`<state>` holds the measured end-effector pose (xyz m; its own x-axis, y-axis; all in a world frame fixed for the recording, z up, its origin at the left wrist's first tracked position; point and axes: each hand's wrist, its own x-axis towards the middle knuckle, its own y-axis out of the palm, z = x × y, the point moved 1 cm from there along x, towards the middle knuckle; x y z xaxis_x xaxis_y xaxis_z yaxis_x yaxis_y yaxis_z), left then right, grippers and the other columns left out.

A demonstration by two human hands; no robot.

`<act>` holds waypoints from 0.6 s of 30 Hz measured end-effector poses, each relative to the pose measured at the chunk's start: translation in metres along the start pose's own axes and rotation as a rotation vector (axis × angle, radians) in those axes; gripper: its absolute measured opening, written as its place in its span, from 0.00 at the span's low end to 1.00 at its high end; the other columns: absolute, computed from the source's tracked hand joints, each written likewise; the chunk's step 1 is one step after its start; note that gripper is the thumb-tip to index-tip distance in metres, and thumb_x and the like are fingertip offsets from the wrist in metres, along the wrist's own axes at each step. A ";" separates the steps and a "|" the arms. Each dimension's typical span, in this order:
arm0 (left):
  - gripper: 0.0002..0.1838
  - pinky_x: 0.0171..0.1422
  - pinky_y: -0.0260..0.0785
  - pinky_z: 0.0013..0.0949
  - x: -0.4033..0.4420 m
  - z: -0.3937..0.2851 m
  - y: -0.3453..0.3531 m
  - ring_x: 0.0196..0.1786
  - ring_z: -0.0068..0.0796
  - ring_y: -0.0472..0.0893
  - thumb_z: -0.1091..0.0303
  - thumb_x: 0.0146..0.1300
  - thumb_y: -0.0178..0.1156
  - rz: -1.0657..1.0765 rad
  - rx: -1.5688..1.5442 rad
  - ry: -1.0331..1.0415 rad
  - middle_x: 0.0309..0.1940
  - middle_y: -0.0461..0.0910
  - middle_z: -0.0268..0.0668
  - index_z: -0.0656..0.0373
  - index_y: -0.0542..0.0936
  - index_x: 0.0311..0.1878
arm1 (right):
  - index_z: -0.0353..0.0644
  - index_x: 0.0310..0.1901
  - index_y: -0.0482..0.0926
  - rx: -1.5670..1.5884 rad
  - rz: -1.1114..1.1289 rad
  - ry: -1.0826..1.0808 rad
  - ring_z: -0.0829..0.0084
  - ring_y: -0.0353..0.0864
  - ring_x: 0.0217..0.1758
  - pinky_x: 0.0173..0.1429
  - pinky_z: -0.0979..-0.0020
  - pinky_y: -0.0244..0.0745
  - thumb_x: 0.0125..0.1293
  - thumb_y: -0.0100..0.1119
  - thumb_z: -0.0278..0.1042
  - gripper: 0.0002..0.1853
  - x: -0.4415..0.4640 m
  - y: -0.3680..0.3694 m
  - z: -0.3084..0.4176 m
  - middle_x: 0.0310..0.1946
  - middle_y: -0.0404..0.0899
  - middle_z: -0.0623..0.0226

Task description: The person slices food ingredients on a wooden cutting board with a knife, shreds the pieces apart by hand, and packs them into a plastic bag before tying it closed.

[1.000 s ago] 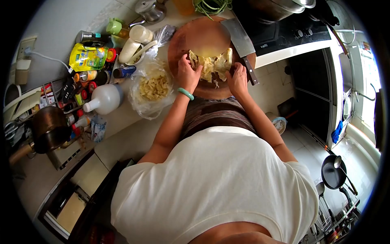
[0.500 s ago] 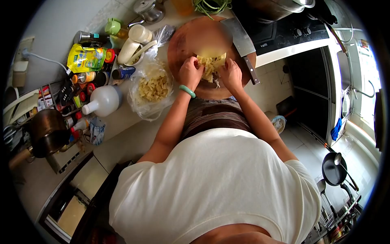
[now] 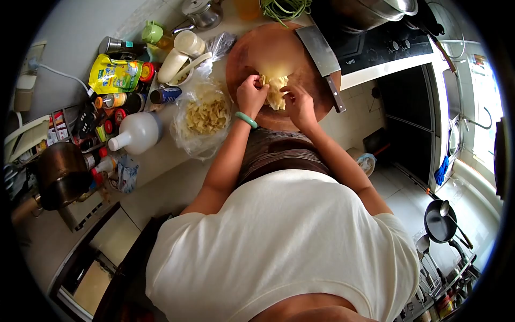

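Note:
A bunched, soft piece of pale yellow food (image 3: 276,92), in folds whose exact kind I cannot make out, lies on the round wooden chopping board (image 3: 241,59). My left hand (image 3: 251,95), a green bangle at its wrist, pinches the food's left edge. At the right edge, my right hand (image 3: 301,107) has bent fingers slightly apart, the tips beside the food. A cleaver (image 3: 320,53) rests on the board's right side, its dark handle past the rim. Left of the board, an open clear plastic bag (image 3: 189,134) holds many torn yellowish pieces (image 3: 206,115).
The black stove (image 3: 370,56) with a steel pot (image 3: 370,13) stands right of the board. Green long beans (image 3: 284,8) lie behind it. A metal kettle (image 3: 203,13), a yellow pouch (image 3: 115,74) and a white jug (image 3: 137,133) crowd the counter's left.
The flap of food on the right has come down, and the food now lies more bunched together. My right hand has drawn slightly down from it; the left keeps its pinch.

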<state>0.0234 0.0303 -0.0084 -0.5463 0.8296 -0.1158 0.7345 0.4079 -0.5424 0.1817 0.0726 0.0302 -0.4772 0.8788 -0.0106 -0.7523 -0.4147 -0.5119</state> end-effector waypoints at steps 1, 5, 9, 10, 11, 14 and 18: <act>0.15 0.36 0.75 0.37 0.001 0.001 0.001 0.31 0.37 0.84 0.64 0.52 0.69 -0.017 0.003 -0.012 0.27 0.84 0.41 0.63 0.81 0.40 | 0.35 0.42 0.77 -0.037 -0.011 0.053 0.47 0.77 0.41 0.46 0.57 0.73 0.55 0.58 0.25 0.12 0.001 -0.001 -0.015 0.39 0.76 0.47; 0.14 0.37 0.75 0.38 0.000 0.004 0.004 0.31 0.39 0.84 0.67 0.52 0.67 -0.004 -0.024 -0.048 0.28 0.83 0.42 0.61 0.79 0.41 | 0.33 0.55 0.67 -0.488 -0.173 0.023 0.46 0.68 0.56 0.59 0.54 0.65 0.52 0.66 0.30 0.29 0.006 -0.012 -0.032 0.53 0.68 0.45; 0.14 0.35 0.74 0.34 -0.010 0.010 0.018 0.30 0.32 0.83 0.69 0.56 0.66 0.042 -0.307 -0.202 0.29 0.83 0.40 0.63 0.76 0.44 | 0.38 0.60 0.65 -0.791 -0.313 0.147 0.53 0.64 0.63 0.64 0.52 0.59 0.50 0.70 0.38 0.36 0.010 -0.035 -0.043 0.58 0.66 0.53; 0.14 0.35 0.74 0.34 -0.012 0.013 0.022 0.30 0.32 0.83 0.69 0.56 0.66 0.045 -0.306 -0.200 0.29 0.83 0.40 0.63 0.76 0.44 | 0.38 0.60 0.65 -0.792 -0.316 0.150 0.53 0.64 0.63 0.64 0.52 0.59 0.50 0.70 0.38 0.36 0.011 -0.041 -0.049 0.58 0.66 0.53; 0.14 0.34 0.73 0.32 -0.014 0.017 0.026 0.30 0.29 0.82 0.70 0.58 0.65 0.058 -0.351 -0.190 0.30 0.82 0.40 0.65 0.76 0.45 | 0.38 0.60 0.65 -0.794 -0.316 0.176 0.53 0.64 0.62 0.64 0.52 0.59 0.50 0.70 0.38 0.36 0.011 -0.046 -0.055 0.58 0.66 0.53; 0.17 0.40 0.74 0.36 -0.018 -0.010 0.008 0.37 0.32 0.81 0.70 0.59 0.65 0.108 -0.248 -0.146 0.34 0.80 0.40 0.64 0.74 0.49 | 0.38 0.58 0.68 -0.726 -0.245 0.235 0.52 0.69 0.57 0.60 0.55 0.64 0.54 0.69 0.38 0.32 0.015 -0.062 -0.066 0.52 0.71 0.54; 0.23 0.67 0.57 0.50 -0.005 -0.043 -0.012 0.61 0.45 0.69 0.66 0.57 0.65 -0.038 0.269 0.166 0.58 0.72 0.43 0.59 0.72 0.56 | 0.35 0.54 0.71 -0.703 -0.199 0.157 0.52 0.73 0.51 0.56 0.61 0.70 0.58 0.65 0.35 0.24 0.021 -0.067 -0.077 0.46 0.75 0.53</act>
<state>0.0350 0.0374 0.0343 -0.4819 0.8756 0.0341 0.5697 0.3426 -0.7471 0.2573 0.1371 -0.0016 -0.2519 0.9667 0.0443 -0.3249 -0.0413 -0.9449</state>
